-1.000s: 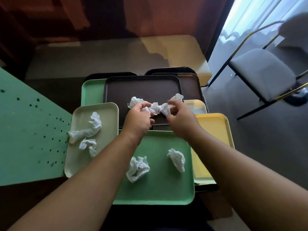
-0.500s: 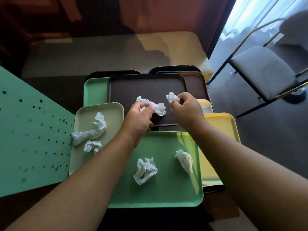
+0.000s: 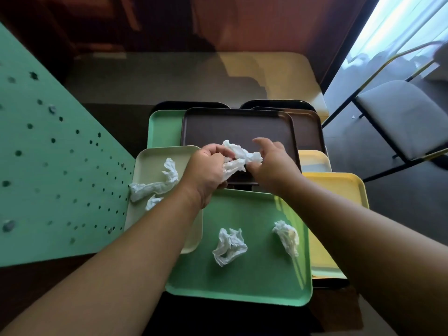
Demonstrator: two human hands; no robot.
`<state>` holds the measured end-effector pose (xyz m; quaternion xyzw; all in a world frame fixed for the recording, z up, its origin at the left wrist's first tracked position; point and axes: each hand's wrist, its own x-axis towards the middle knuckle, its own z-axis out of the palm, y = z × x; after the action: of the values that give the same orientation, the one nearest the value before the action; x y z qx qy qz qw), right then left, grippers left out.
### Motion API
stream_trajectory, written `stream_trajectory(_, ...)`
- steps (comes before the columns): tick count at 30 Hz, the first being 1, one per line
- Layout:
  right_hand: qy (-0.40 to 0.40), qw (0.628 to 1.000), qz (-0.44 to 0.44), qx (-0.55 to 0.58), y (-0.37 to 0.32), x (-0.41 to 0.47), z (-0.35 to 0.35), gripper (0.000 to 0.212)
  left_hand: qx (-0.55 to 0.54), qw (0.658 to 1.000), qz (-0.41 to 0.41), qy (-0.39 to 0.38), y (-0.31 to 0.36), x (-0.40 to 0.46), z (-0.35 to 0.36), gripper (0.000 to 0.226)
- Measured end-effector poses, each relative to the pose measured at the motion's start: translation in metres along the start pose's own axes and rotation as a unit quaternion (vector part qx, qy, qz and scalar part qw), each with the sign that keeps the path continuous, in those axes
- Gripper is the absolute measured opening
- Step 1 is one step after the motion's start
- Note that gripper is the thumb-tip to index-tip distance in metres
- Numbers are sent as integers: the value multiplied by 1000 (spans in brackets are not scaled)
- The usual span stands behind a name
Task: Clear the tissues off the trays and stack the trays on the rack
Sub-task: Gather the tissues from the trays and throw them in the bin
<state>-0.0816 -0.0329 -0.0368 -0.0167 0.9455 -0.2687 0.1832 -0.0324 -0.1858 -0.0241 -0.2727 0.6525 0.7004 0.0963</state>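
Observation:
Over the near edge of the brown tray (image 3: 232,127), my left hand (image 3: 206,170) is closed on white crumpled tissues (image 3: 240,156). My right hand (image 3: 274,166) presses against the same bunch from the right, forefinger raised. The green tray (image 3: 254,280) in front of me holds two tissue balls, one in the middle (image 3: 229,246) and one to the right (image 3: 287,236). On the pale beige tray (image 3: 152,156) to the left lie a long twisted tissue (image 3: 155,183) and a smaller scrap (image 3: 152,202), partly behind my left forearm.
Several more trays overlap around these: a mint one (image 3: 162,127) at back left, dark ones (image 3: 308,127) at the back, yellow ones (image 3: 339,187) to the right. A perforated green panel (image 3: 48,166) stands on the left. A grey chair (image 3: 402,117) is at right.
The two tissues held apart, one in each hand, have come together into one bunch at my left hand. My right hand has moved left toward it.

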Motion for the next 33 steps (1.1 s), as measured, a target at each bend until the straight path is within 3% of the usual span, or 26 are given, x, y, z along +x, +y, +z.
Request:
stream_trajectory(4,-22,989,-18,-148,2,19,22,48,2,999,5,43,-4,-2,-17,24)
stream_trajectory(6,-29,985,9,-172,8,24,24,31,69,995,46,61,-3,-6,-24,11)
stream_trajectory(8,-43,980,23,-194,12,25,22,12,166,976,107,87,0,-16,-35,13)
stream_trajectory(10,-41,984,9,-175,8,25,24,9,232,953,151,121,3,-25,-52,12)
stream_trajectory(15,-20,996,-91,-9,-38,6,27,20,370,905,126,171,-5,-24,-97,50)
stream_trajectory(19,-41,991,-125,4,-68,-12,38,16,435,891,42,122,-20,-17,-111,70)
stream_trajectory(24,-66,989,-129,37,-89,-29,50,6,476,875,-31,79,-17,-12,-109,28)
stream_trajectory(26,-72,987,-128,62,-92,-33,52,15,479,874,-48,74,-16,-9,-111,18)
stream_trajectory(29,-89,983,-128,97,-93,-43,53,35,496,861,11,108,-25,-8,-115,20)
stream_trajectory(33,-62,985,-134,94,-92,-52,53,25,413,892,113,148,-20,-25,-114,13)
